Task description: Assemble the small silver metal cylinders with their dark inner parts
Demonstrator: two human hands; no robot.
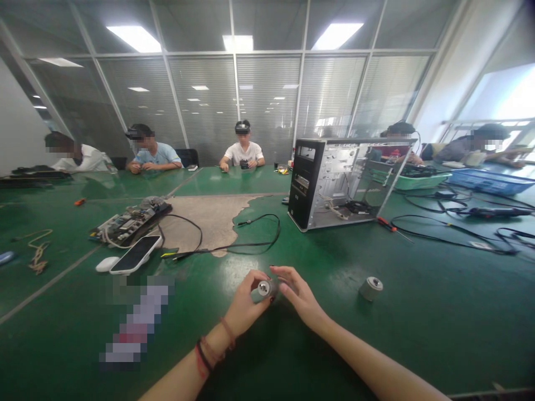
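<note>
My left hand (pixel 247 298) is wrapped round a small metal cylinder (pixel 264 288), its round silver end facing me. Close against the cylinder's right side is my right hand (pixel 298 292), fingers apart and slightly curved; whether its thumb touches the metal is hard to tell. A second metal cylinder (pixel 371 289) stands upright on the green table (pixel 334 345), to the right of my hands.
An open computer case (pixel 307 186) stands beyond my hands. Left are a phone (pixel 137 254), a white mouse-like object (pixel 107 264) and a circuit assembly (pixel 129 223). Cables (pixel 259 243) and a screwdriver (pixel 387 224) lie about. Several people sit across the table.
</note>
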